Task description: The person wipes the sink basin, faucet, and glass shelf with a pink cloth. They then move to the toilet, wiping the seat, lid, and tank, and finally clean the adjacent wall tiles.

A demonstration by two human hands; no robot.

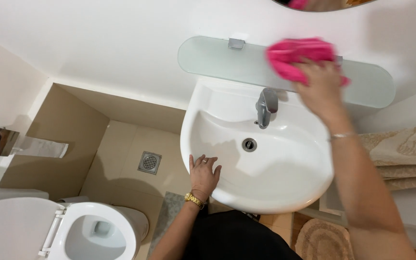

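- Pressing a crumpled pink cloth (300, 57) onto the frosted glass shelf (208, 60), the right hand (319, 86) has its fingers curled over the soft fabric.
- Left hand (204, 173) rests flat, fingers spread, holding nothing, on the glossy white basin's (285, 178) rounded rim.
- Risk, I judge: hard pushing could strain the shelf's metal clips (236, 43).

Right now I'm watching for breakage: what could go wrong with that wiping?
The right hand presses a pink cloth on the frosted glass shelf, held by small clips; hard pressure might crack or loosen it. The left hand braces on the sink rim and could slip if it is wet.
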